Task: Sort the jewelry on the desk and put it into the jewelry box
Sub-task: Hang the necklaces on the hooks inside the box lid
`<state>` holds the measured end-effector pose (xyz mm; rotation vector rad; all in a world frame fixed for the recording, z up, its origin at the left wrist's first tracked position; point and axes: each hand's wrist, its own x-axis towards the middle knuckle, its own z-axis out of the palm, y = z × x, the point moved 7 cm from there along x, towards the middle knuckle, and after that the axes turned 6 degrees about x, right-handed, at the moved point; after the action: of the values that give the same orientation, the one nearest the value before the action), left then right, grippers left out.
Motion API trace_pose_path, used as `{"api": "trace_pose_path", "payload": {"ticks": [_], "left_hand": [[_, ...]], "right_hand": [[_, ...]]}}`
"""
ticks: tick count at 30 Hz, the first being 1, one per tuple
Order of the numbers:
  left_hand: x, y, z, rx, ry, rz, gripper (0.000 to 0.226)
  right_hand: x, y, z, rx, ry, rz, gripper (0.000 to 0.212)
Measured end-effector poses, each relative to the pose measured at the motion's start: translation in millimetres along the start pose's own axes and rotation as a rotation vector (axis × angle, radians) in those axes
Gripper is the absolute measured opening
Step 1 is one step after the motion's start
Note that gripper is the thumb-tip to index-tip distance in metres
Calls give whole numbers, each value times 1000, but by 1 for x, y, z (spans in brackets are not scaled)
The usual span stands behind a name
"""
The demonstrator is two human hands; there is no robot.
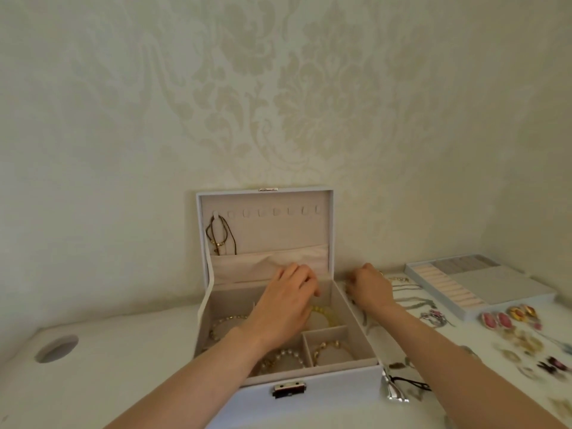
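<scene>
On the white desk [123, 351]: the open jewelry box [309, 394].
The left hand [288, 295] reaches inside above bracelets [281, 356], right hand [368, 287] just beside its right wall; fingers curled, grip impossible to tell.

Behind everything we see a wall [278, 88] papered in pale cream, with a large, faded damask pattern [309, 125] of leaves and scrolls in slightly darker beige. At the right it meets a side wall [544, 150] in a corner. Below, we find a white tabletop [123, 360] running up to the wall, with a round hole [56, 348] cut through it near its left end.
</scene>
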<state>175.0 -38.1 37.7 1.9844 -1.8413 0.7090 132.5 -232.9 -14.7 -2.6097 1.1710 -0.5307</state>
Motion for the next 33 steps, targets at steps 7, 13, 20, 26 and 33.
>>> {"api": "trace_pose_path", "payload": {"ticks": [7,13,20,26,33], "left_hand": [[2,3,-6,-21,50,-5,26],[2,0,-7,-9,76,-27,24],[2,2,-9,-5,96,-40,24],[0,2,-11,-54,116,-51,25],[-2,-23,-18,-403,207,-370,36]], "right_hand": [[8,-1,0,-75,9,-55,20],[9,6,-13,163,87,-15,18],[1,-16,-51,925,180,-43,11],[-12,-52,-76,1208,49,-179,19],[-30,-96,-85,1346,-333,-331,22]]}}
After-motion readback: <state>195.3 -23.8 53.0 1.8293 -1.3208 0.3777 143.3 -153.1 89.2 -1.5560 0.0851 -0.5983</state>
